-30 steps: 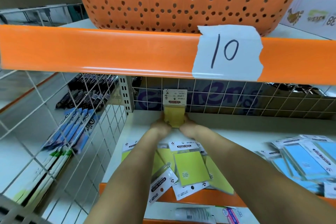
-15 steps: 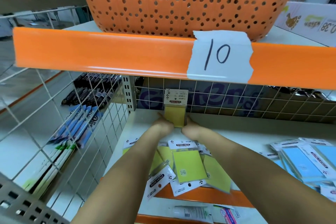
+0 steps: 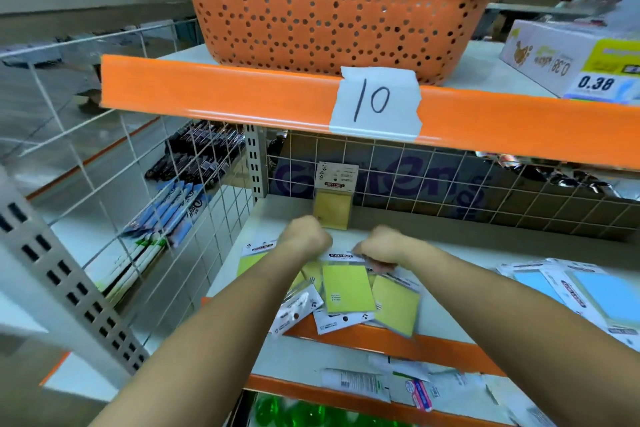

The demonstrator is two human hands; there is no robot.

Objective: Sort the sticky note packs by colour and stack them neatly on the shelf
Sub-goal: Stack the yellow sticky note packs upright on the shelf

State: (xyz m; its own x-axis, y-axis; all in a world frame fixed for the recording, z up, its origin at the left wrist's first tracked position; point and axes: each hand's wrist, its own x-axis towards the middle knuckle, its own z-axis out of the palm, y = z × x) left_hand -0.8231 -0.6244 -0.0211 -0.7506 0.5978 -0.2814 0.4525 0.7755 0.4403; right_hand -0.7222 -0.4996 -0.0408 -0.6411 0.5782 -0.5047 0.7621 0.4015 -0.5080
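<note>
Upright yellow pack point(image 3: 331, 211) at shelf back, both hands' fingers curled, blurred, grip unclear

A white paper label point(image 3: 375, 103) taped to the orange front edge of the upper shelf, at about twelve o'clock, carries a handwritten "10". At two o'clock, a white box point(image 3: 540, 57) on that upper shelf shows "0.38" printed upside down on its side, and "0.38" again upright on its blue-and-white end panel. The yellow sticky note pack point(image 3: 335, 196) standing upright against the wire grid at the centre has a black strip reading "STICKY NOTE"; its smaller print is too fine to read. The same "STICKY NOTE" heads a flat yellow pack point(image 3: 346, 284) just below centre. Behind the grid, large purple lettering on cardboard point(image 3: 398, 184) is only partly legible.
</note>
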